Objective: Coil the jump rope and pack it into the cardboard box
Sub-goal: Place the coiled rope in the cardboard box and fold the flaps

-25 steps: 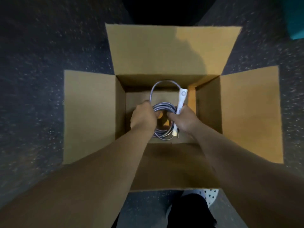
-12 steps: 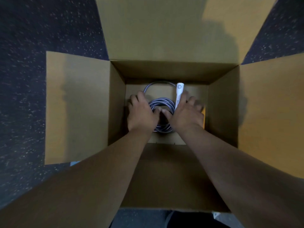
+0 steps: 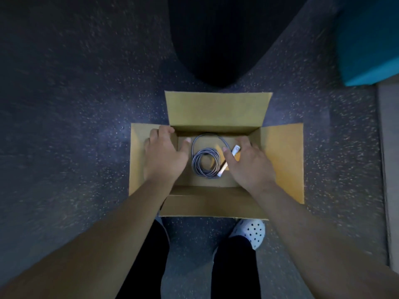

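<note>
The cardboard box (image 3: 218, 108) stands on the floor with all its flaps folded outward. The grey jump rope (image 3: 206, 151) lies coiled on the box bottom, one loop reaching toward the far wall. Its white handle (image 3: 235, 150) rests slanted at the coil's right side. My left hand (image 3: 164, 156) straddles the left wall, thumb inside the box and fingers on the left flap. My right hand (image 3: 250, 162) hovers over the right wall, its thumb tip close to the handle. Neither hand holds the rope.
The box sits on a dark speckled floor (image 3: 75, 126). A dark rounded shape (image 3: 216, 39) lies beyond it and a teal block (image 3: 371, 39) at the upper right. My legs and a white perforated clog (image 3: 252, 231) are just in front of the near flap.
Both hands have let go of the coil and moved apart to the box's side walls. The view has pulled back, so the box looks smaller.
</note>
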A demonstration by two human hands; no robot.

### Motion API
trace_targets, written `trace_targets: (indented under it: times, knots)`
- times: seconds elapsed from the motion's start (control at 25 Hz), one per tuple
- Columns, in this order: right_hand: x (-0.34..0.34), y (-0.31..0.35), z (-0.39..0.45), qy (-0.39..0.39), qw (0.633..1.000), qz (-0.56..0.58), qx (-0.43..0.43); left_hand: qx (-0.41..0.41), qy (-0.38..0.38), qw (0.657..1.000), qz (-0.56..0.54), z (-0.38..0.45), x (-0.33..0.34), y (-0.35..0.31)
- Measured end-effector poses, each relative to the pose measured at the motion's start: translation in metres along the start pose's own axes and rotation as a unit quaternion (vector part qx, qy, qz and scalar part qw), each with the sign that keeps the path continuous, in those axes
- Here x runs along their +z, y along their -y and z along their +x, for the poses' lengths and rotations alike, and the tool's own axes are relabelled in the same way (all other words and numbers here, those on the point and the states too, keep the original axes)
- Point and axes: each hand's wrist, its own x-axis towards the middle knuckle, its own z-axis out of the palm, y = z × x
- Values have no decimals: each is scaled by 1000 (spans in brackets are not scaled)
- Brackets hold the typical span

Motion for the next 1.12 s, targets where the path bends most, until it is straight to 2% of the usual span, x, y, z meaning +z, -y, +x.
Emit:
trace_targets:
  times: [0.12, 0.2, 0.32, 0.4, 0.48, 0.56, 0.68, 0.76, 0.84, 0.92, 1.0, 1.12]
  knots:
    - [-23, -25, 4, -51, 995, -88, 7, -27, -44, 998, 46, 14, -15, 14]
    - [-27, -61, 12, -96, 983, -139, 74, -118, -45, 989, 78, 29, -10, 40]
    - [-15, -103, 16, -30, 971, -151, 182, -291, 36, 956, 31, 35, 8, 81]
    - [-4, -105, 14, -19, 976, -80, 204, -319, 51, 946, -39, 26, 19, 91]
    - [1, -87, 5, -82, 982, -7, 171, -249, 6, 966, -67, 10, 23, 79]
    - [8, -59, -11, -109, 991, 10, 81, -136, -4, 989, -52, -14, 23, 55]
    - [37, -31, -21, -43, 998, -31, -41, 14, 103, 994, -20, -36, 47, 28]
    - [64, -32, -6, -6, 994, -88, -62, 67, 200, 976, 62, -26, 74, 31]
    - [87, -43, 15, 29, 984, -153, -85, 122, 237, 950, 160, -8, 99, 44]
    - [109, -61, 34, 40, 966, -225, -123, 194, 212, 918, 273, 8, 119, 63]
    - [123, -79, 45, 54, 941, -303, -139, 232, 192, 880, 368, 14, 131, 80]
    - [129, -91, 47, 75, 917, -363, -145, 231, 182, 866, 405, 12, 137, 83]
